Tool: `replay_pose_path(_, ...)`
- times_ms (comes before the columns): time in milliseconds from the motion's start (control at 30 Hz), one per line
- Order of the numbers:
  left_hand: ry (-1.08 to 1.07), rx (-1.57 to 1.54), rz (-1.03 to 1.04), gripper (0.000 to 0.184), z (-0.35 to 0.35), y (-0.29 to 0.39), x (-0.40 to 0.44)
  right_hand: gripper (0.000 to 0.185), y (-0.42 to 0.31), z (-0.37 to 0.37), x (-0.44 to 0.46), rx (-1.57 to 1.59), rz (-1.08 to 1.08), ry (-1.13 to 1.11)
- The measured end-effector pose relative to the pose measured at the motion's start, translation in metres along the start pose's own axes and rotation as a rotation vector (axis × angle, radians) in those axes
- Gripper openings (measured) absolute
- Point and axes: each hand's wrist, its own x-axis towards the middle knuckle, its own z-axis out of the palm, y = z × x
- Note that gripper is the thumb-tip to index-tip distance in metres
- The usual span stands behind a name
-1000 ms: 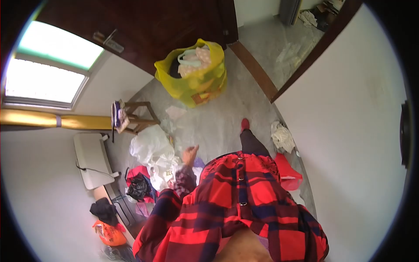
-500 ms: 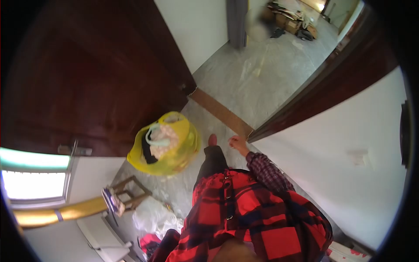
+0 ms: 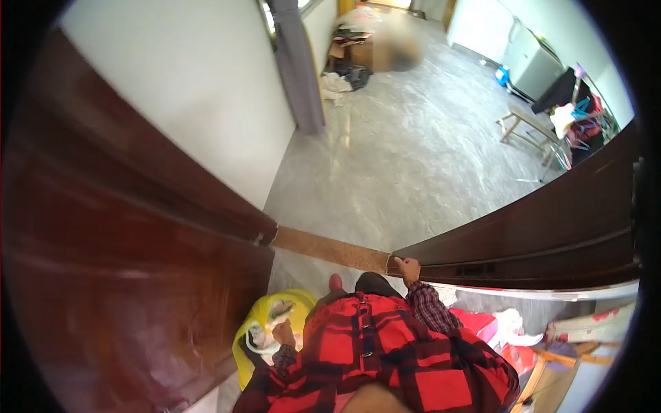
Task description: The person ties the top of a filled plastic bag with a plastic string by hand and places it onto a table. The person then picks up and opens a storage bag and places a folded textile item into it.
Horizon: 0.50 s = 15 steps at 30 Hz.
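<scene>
My right hand (image 3: 409, 269) is beside the foot of the dark wooden door frame (image 3: 482, 258) on the right, fingers loosely bent and apart, holding nothing I can see. Whether it touches the frame I cannot tell. Low on the left, my left hand (image 3: 284, 334) is in front of a yellow bag (image 3: 246, 344) that holds pale cloth things. Its fingers are small and unclear, so a grip on the bag does not show. My red-and-black checked garment (image 3: 399, 344) fills the lower middle.
A brown door (image 3: 124, 296) stands on the left. A brown threshold strip (image 3: 330, 249) crosses the doorway. Beyond lie a grey floor (image 3: 385, 172), a wooden stool (image 3: 527, 127), hangers with clothes (image 3: 585, 127), a white cabinet (image 3: 533, 65) and a black plastic bag (image 3: 356, 76).
My view has turned left and up, showing more of the room beyond. I am closer to the threshold. The left hand has come into view by the yellow bag, which now sits lower.
</scene>
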Motion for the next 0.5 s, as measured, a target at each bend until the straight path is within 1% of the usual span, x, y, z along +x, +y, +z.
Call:
replay_pose_path(33,-0.025,-0.010,0.009,0.042,0.008,0.017,0.005,0.018,0.004,0.001,-0.006,-0.093,0.028,0.040)
replay_pose_path(100,-0.109,-0.046,0.052,0.043,0.011,0.043,0.052,0.021,0.039,0.012,0.005,-0.281,-0.234,0.125)
replay_pose_path(133,-0.172,-0.078,0.086,0.043,0.053,0.071,0.081,0.015,0.083,0.035,0.025,-0.621,-0.373,0.258)
replay_pose_path(167,-0.226,-0.044,-0.051,0.044,0.081,0.136,0.078,0.013,0.083,0.040,0.028,-0.672,-0.227,0.236)
replay_pose_path(200,-0.275,0.008,-0.188,0.047,0.107,0.214,0.058,0.015,0.027,0.020,0.010,-0.010,0.240,0.264)
replay_pose_path(233,-0.339,0.013,-0.152,0.047,0.146,0.216,0.079,0.018,0.027,0.032,0.027,0.041,0.276,0.344)
replay_pose_path(267,-0.511,-0.108,-0.169,0.045,0.186,0.210,0.099,0.020,0.008,0.028,0.041,0.133,0.254,0.271)
replay_pose_path(300,-0.674,-0.226,-0.198,0.043,0.218,0.209,0.112,0.023,0.026,0.058,0.083,0.397,0.192,0.223)
replay_pose_path(333,-0.840,-0.360,-0.243,0.037,0.255,0.224,0.110,0.026,-0.044,0.026,0.078,0.451,0.168,0.076)
replay_pose_path(367,-0.993,-0.488,-0.295,0.031,0.295,0.249,0.096,0.027,-0.067,0.040,0.105,0.300,-0.064,0.281)
replay_pose_path(400,-1.170,0.176,0.326,0.033,0.322,0.291,0.073,0.029,-0.121,0.038,0.104,0.454,-0.236,0.390)
replay_pose_path(433,-1.182,0.865,0.963,0.037,0.341,0.336,0.053,0.028,-0.168,0.034,0.098,0.486,-0.379,0.305)
replay_pose_path(467,-1.174,0.866,1.004,0.037,0.369,0.367,0.040,0.028,-0.201,0.024,0.107,0.506,-0.542,0.229)
replay_pose_path(500,-1.356,0.553,0.769,0.037,0.398,0.393,0.025,0.028,-0.217,0.013,0.131,0.522,-0.549,0.250)
